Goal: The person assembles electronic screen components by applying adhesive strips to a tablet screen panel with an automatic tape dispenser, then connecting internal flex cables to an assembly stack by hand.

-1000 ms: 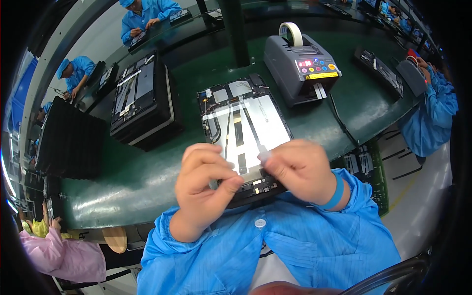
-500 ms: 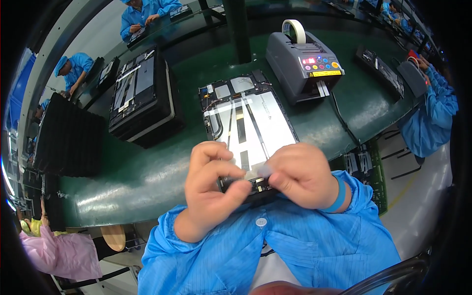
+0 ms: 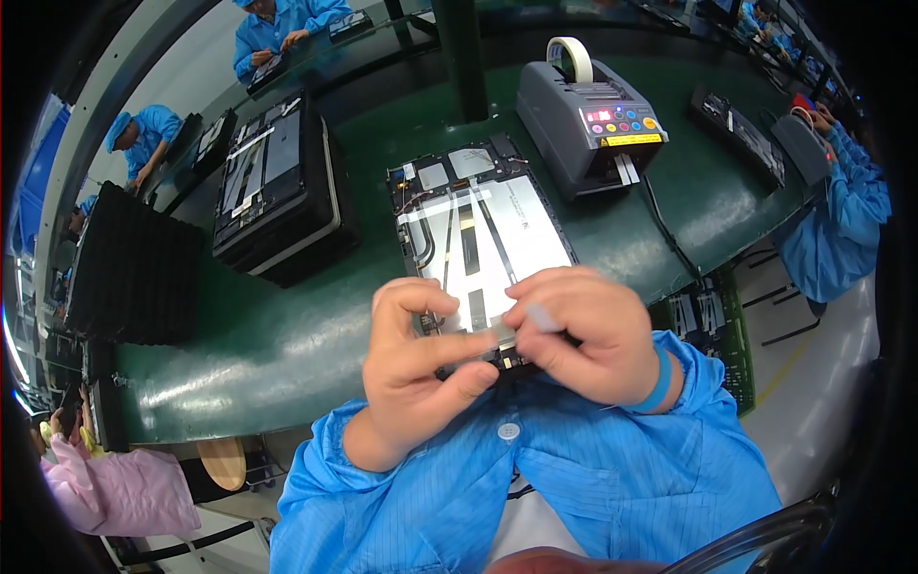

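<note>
An opened tablet (image 3: 524,218), its large silvery battery and dark flat cables showing, lies in front of me on the bench. My left hand (image 3: 413,359) is over its near left corner, the fingers apart and the index fingertip at a short strip of clear tape (image 3: 500,328) near the close edge. Opposite it, my right hand (image 3: 588,335) is closed, with a small pale grey tab (image 3: 542,319) sticking up between the fingers; blur hides its exact kind. Both hands cover part of the tablet's near end.
A grey tape dispenser (image 3: 593,124) with a cream roll stands beyond the tablet to the right. At left are a stack of opened tablets in black trays (image 3: 277,191) and a tall black tray stack (image 3: 134,268). A dark post (image 3: 463,62) rises behind. Other people sit around the green bench (image 3: 239,364).
The pale grey tab has risen away from the tablet with my right fingers, which moved slightly right and up. My left index finger has stretched farther right toward the tape.
</note>
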Demonstrator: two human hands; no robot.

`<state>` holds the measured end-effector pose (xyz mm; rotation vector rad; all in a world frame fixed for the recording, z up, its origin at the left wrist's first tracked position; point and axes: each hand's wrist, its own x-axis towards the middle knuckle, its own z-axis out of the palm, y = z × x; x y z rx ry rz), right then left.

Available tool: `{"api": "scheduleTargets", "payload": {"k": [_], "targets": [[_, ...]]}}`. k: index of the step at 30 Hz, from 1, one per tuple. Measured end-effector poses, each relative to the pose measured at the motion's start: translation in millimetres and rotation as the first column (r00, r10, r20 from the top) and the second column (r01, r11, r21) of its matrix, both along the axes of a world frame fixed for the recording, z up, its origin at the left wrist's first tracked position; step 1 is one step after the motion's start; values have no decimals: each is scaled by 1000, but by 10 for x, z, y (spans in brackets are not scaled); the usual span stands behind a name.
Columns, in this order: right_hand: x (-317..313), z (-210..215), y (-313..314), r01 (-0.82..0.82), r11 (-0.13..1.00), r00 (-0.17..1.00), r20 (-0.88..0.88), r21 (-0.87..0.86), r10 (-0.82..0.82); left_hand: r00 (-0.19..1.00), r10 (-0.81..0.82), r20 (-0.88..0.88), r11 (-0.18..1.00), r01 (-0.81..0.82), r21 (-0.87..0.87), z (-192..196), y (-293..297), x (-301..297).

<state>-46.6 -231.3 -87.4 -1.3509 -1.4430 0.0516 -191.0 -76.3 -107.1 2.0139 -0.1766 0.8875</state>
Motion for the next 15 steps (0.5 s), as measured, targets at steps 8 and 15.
{"api": "scheduleTargets", "payload": {"k": [8, 15], "targets": [[481, -675, -10, 226, 974, 689, -709, 15, -149, 977, 8, -215, 676, -164, -718, -621, 269, 21], [295, -795, -14, -47, 998, 430, -902, 31, 49, 948, -292, -127, 494, 36, -869, -537, 7, 81]]}}
